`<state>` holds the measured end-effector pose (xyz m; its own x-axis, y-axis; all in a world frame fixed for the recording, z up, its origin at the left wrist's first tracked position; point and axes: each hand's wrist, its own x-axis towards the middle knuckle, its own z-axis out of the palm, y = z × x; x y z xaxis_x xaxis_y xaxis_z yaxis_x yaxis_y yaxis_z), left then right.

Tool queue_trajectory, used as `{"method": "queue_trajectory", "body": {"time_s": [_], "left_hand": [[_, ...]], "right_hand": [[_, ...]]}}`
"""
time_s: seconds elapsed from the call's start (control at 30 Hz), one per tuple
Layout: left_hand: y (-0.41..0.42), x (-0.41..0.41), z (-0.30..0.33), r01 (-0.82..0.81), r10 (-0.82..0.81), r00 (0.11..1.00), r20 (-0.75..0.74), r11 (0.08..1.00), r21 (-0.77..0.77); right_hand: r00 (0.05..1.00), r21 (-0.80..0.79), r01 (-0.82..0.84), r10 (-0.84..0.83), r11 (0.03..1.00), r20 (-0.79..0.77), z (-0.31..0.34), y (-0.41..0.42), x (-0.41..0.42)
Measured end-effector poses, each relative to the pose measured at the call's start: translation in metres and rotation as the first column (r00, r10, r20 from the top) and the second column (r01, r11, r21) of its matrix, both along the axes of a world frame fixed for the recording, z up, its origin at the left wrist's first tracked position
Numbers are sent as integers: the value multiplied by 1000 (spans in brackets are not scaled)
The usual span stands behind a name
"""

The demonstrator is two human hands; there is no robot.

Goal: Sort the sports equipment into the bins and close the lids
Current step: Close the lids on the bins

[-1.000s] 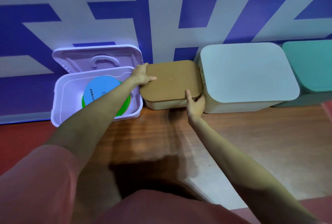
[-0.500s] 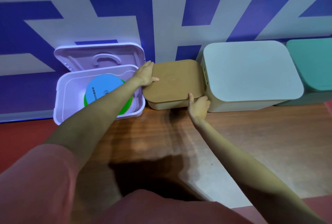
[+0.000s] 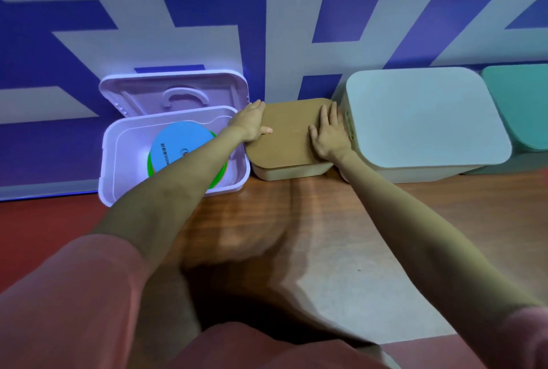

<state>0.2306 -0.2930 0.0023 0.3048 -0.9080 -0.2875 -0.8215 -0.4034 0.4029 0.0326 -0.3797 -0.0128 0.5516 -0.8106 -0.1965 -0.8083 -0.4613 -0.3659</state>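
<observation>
Now L hand (image 3: 252,124), R hand (image 3: 327,134) flat on brown lid (image 3: 289,139)

Both hands rest on the lid (image 3: 289,134) of the small bin (image 3: 292,171): the left hand (image 3: 252,124) at its left edge, the right hand (image 3: 329,133) at its right edge. Left of the left hand stands the open bin (image 3: 175,188) with discs (image 3: 178,151) inside, its raised lid (image 3: 175,94) behind it. Immediately right of the right hand stands the large closed bin (image 3: 424,119), with another bin (image 3: 517,105) beyond it.
</observation>
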Motion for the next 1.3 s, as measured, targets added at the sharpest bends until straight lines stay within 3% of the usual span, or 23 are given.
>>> {"method": "queue_trajectory", "body": {"time_s": [0.27, 0.43, 0.6, 0.77, 1.03, 1.3], "left_hand": [[-4, 6, 3, 53, -60, 996, 59, 993, 107], [5, -6, 1, 2, -15, 995, 100, 992, 123], [33, -27, 6, -118, 143, 977, 156, 981, -157], [86, -24, 11, -218, 291, 945, 148, 900, -377], [131, 20, 33, -424, 500, 861, 96, 808, -408], [145, 103, 56, -638, 687, 726, 32, 691, -340]], "right_hand": [[998, 8, -14, 15, 1000, -67, -2, -7, 3], [999, 15, -38, 38, 999, -32, -10, 0, -4], [991, -4, -71, 70, 997, -117, 3, -3, 0], [970, -157, -241, 238, 958, -38, 17, 16, 18], [916, -46, -391, 393, 919, 77, 41, 48, 77], [934, 22, -324, 316, 946, 165, 62, 45, 134]]}}
